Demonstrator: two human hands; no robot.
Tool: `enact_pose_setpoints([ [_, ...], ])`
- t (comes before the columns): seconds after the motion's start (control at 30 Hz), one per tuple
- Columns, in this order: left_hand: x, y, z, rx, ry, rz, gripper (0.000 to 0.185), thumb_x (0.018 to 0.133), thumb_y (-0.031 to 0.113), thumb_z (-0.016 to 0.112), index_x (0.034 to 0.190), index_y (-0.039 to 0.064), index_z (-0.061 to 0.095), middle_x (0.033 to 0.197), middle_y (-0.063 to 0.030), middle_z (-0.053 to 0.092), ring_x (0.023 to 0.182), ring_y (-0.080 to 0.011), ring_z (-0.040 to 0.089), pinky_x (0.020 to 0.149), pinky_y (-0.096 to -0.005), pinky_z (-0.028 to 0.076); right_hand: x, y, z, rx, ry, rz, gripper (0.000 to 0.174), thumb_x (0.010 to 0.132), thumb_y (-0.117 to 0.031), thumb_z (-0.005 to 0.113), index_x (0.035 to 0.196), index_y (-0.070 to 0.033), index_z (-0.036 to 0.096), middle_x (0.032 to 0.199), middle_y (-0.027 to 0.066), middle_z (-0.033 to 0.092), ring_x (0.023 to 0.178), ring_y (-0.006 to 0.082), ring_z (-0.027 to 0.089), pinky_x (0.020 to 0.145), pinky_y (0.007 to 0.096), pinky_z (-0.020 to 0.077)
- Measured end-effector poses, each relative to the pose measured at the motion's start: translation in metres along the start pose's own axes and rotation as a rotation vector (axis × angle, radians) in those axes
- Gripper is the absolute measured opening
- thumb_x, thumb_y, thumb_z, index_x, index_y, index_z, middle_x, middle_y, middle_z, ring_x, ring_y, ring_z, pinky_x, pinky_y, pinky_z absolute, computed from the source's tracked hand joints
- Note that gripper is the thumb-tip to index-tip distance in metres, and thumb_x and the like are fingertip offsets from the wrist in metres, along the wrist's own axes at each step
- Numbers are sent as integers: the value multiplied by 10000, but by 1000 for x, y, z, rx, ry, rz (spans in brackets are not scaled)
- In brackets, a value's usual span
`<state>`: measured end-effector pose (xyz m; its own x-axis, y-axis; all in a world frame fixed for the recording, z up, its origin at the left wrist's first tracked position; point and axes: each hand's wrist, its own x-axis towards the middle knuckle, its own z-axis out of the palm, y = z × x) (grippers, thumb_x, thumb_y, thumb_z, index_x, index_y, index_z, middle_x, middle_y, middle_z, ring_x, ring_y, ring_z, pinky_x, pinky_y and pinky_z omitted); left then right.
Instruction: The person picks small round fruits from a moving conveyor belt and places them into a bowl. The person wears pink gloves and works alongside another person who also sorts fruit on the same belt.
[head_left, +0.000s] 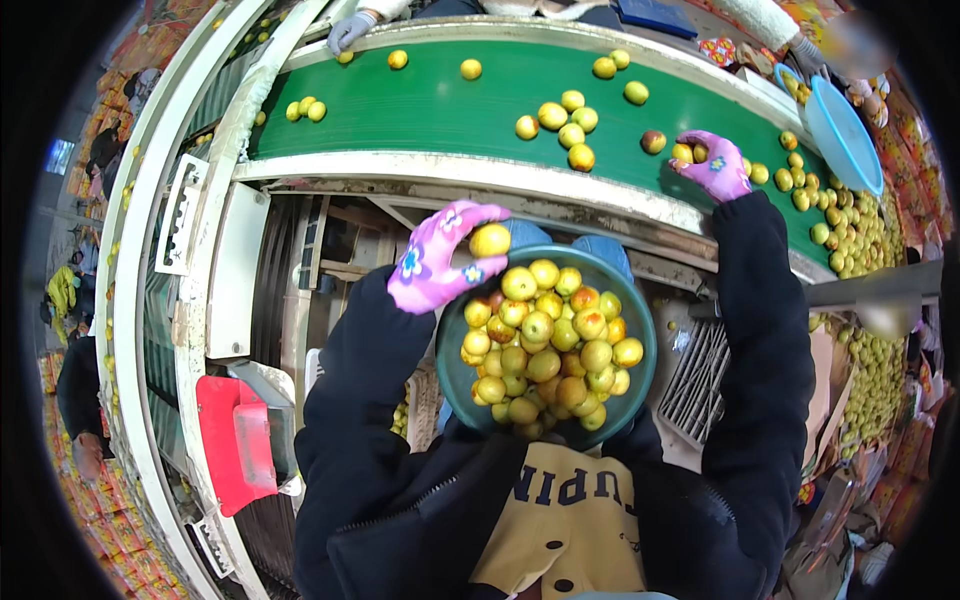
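Observation:
My left hand (448, 256), in a pink flowered glove, holds a yellow jujube (490, 240) between thumb and fingers at the basin's upper left rim. Below it a round dark green basin (448, 375) rests at my lap, heaped with yellow-green jujubes (541, 365), some blushed red-brown. Out over the green conveyor belt (420, 112), my right hand (716, 166) wears a matching glove. Its thumb and fingers curl around a couple of jujubes (682, 153) at belt level. A browner jujube (653, 142) lies just left of these fingers.
Loose jujubes (571, 135) dot the belt, and a dense pile (859, 229) covers its right end. A white metal rail (450, 166) edges the near side. Across the belt are a person's gloved hand (351, 31) and a light blue basin (844, 135). A red panel (232, 442) stands left.

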<state>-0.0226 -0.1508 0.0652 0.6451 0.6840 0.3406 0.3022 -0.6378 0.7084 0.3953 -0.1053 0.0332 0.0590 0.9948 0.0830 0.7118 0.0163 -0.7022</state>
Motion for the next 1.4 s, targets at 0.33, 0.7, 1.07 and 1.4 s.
enact_pose_setpoints([
  [0.33, -99, 7, 37, 43, 30, 72, 421, 589, 222, 858, 966, 118, 701, 932, -45, 635, 987, -273, 591, 983, -484, 426, -202, -150, 69, 142, -320, -569, 515, 696, -204, 787, 1160, -63, 615, 1059, 146, 587, 904, 309, 640, 764, 382, 536],
  [0.7, -148, -17, 71, 2, 239, -75, 486, 903, 396, 506, 1171, 4, 611, 1285, -213, 530, 1246, -388, 467, 1063, -485, 351, -207, -177, 189, -66, -232, -893, 186, 869, -160, 504, 1043, -99, 529, 954, 90, 570, 871, 254, 585, 688, 356, 483],
  [1.07, -164, -23, 95, 21, 351, -93, 485, 971, 374, 399, 1221, -7, 567, 1327, -205, 480, 1259, -372, 440, 1048, -463, 355, -213, -175, 170, -115, -218, -941, 479, 785, -269, 602, 1209, -62, 521, 1124, 144, 522, 1030, 297, 524, 866, 417, 437],
  [1.4, -152, 1, 81, -14, 399, -111, 409, 957, 295, 416, 1155, -1, 616, 1234, -195, 561, 1192, -381, 498, 1018, -468, 389, -186, -176, 82, -118, -176, -820, 412, 754, -194, 663, 1124, -29, 588, 1139, 180, 564, 1067, 360, 556, 917, 447, 469],
])
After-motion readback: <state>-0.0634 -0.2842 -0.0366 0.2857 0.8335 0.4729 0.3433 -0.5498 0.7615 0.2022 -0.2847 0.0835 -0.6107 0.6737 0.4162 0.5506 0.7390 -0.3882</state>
